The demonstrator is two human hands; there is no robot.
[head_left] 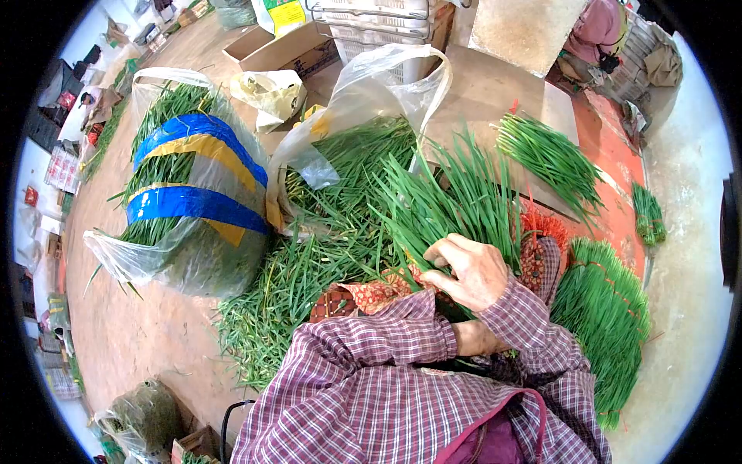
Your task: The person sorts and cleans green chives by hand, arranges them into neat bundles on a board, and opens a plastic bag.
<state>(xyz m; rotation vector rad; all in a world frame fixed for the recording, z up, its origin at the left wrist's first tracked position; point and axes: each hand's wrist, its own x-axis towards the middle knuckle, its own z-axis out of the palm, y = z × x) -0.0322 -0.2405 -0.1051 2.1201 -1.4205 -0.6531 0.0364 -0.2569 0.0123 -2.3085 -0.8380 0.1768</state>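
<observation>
Loosely fanned, slender green leaves [457,203] touch curled right hand [468,271]; left hand [477,339] half-hidden; can't tell either grip.

Purple-and-white checked long sleeves [386,336]

Leaf bundle [468,197] green; sleeve [371,332] purple-and-white checked; tape [193,203] blue; strands [546,224] orange-red

An open cardboard box [287,56] sits beside white plastic crates [372,25].
</observation>
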